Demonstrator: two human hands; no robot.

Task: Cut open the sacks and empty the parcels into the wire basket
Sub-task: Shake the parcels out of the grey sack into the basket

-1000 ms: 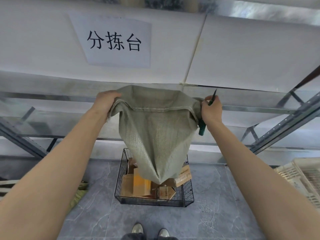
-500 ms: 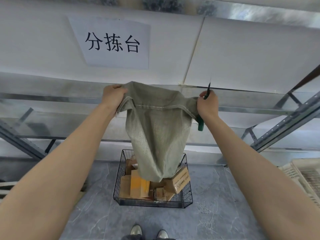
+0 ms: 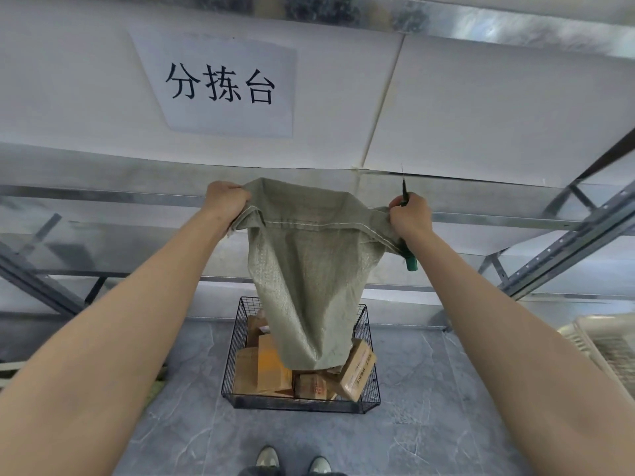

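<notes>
Woven grey-green sack (image 3: pixel 309 269) hangs inverted over wire basket (image 3: pixel 228 372), which sits on floor in front of metal racking (image 3: pixel 549 255). Top of sack is well above basket rim.

Grip: left hand (image 3: pixel 225 201) clenched on one top corner, fabric bunched in fist. Right hand (image 3: pixel 410 214) clenched on opposite corner and on cutter (image 3: pixel 410 264) in same fist. Thin blade sticks up above knuckles, green handle end pokes out below. Neither hand relaxed.

Progress (judgement): this sack looks opened and pretty much emptied. Parcels (image 3: pixel 271 365), brown cardboard boxes, lie piled in basket. One box (image 3: pixel 357 371) sits tilted near right wall. Limp cloth suggests nothing large left inside, but interior is hidden, so not certain. Left for this sack: prob. a shake, then set it aside. No further full sacks visible, so cannot say how many remain.

Orientation: long axis of sack approx. vertical. Stitched hem is uppermost, stretched roughly level betw. the two fists. Mouth end points straight down into basket. Body tapers from wide at top to narrow at bottom, limp, no bulges. Lower edge overlaps top of parcel pile in view. Cannot tell if touching or just above.

Also in view: paper sign (image 3: pixel 223 84) w/ printed characters on white panel above racking, pale plastic crate (image 3: pixel 604 345) at right edge, shoes (image 3: pixel 268 458) at bottom edge.
</notes>
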